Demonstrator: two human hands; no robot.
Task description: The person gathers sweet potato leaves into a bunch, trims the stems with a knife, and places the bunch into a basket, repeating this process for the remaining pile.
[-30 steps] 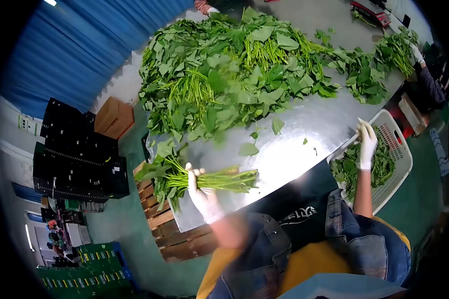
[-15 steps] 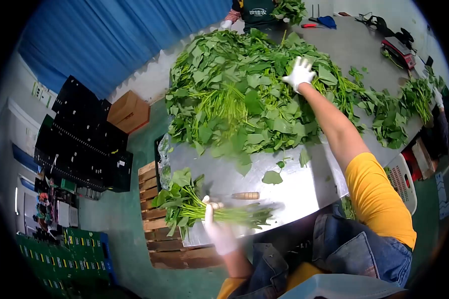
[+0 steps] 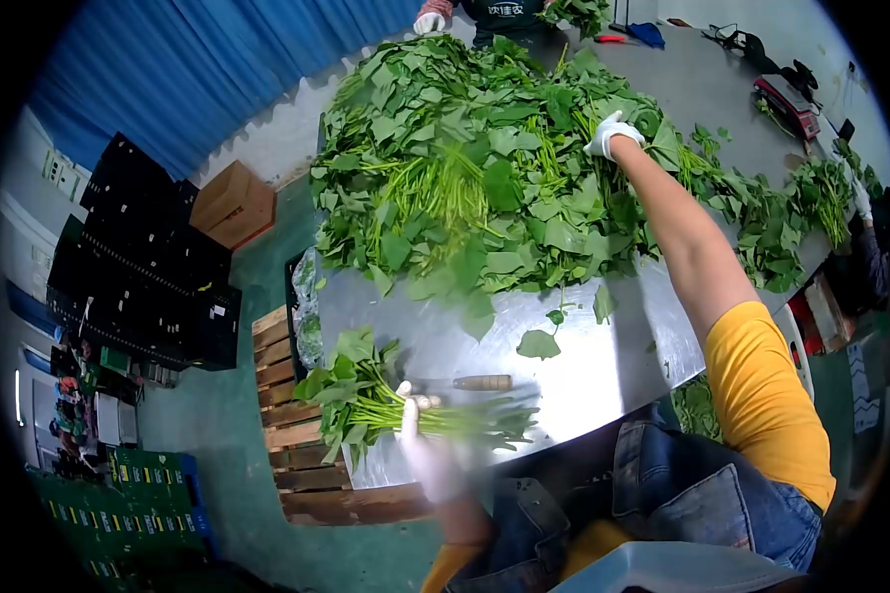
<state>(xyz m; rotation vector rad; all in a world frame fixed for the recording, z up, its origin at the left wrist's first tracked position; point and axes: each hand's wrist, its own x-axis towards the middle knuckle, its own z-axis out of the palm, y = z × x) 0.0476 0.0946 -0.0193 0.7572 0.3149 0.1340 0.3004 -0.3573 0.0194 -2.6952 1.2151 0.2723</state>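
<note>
My left hand (image 3: 427, 445), in a white glove, is wrapped around the stems of a bunch of leafy greens (image 3: 351, 395) above the near left part of the metal table (image 3: 603, 366). Leaves of the bunch point left; its stem ends, blurred, point right. Just beyond it lies a knife with a wooden handle (image 3: 483, 382). My right hand (image 3: 615, 135), also gloved, reaches to the far right of a large pile of leafy greens (image 3: 504, 188). Its fingers are curled in at stems and leaves there, partly hidden.
Another person's gloved hand (image 3: 430, 22) is at the pile's far edge; a second person's hand (image 3: 860, 203) is at the right. A red scale (image 3: 787, 107) and red-handled tool (image 3: 613, 40) lie at the back. Black crates (image 3: 148, 257), a carton (image 3: 232, 205) and a wooden pallet (image 3: 287, 435) stand left.
My right hand has gone from spread fingers over the pile to curled fingers, slightly farther right. My left hand still holds its bunch. The whole view has shifted a little.
</note>
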